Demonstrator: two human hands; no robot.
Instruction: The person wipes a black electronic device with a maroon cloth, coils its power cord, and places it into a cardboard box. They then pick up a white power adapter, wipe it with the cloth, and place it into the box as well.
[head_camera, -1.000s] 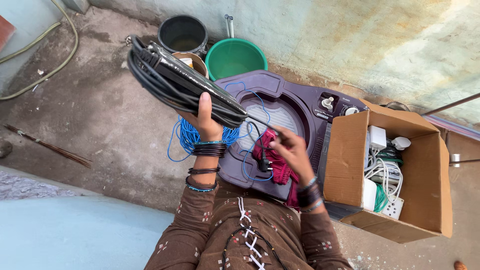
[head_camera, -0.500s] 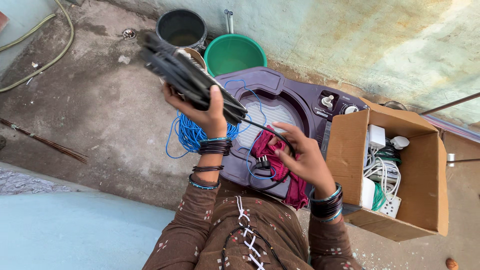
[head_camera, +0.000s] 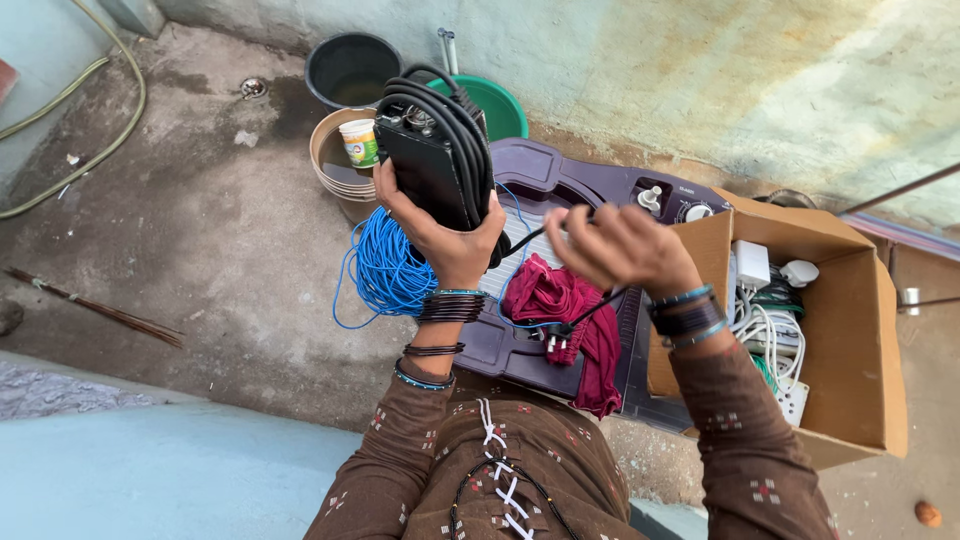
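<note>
My left hand (head_camera: 445, 235) grips a flat black box-shaped device (head_camera: 425, 165) with a black cable (head_camera: 462, 130) wound around it, held upright over a purple washing machine (head_camera: 560, 190). My right hand (head_camera: 620, 245) pinches the loose end of that cable, and its plug (head_camera: 553, 333) dangles below the hand. A coil of blue wire (head_camera: 385, 270) lies on the machine's left edge under my left wrist. A crumpled maroon cloth (head_camera: 570, 310) lies on the lid under my right hand.
An open cardboard box (head_camera: 850, 330) with white chargers and cables stands at the right. Behind the machine are a black bucket (head_camera: 350, 70), a green tub (head_camera: 495, 100) and a tan bucket (head_camera: 335, 160) holding a small cup. A hose (head_camera: 90, 110) lies on the concrete floor at the left.
My left hand has turned the cable-wound device from slanted to upright and nearer the middle. My right hand rose from the maroon cloth, pulling the cable end up with it.
</note>
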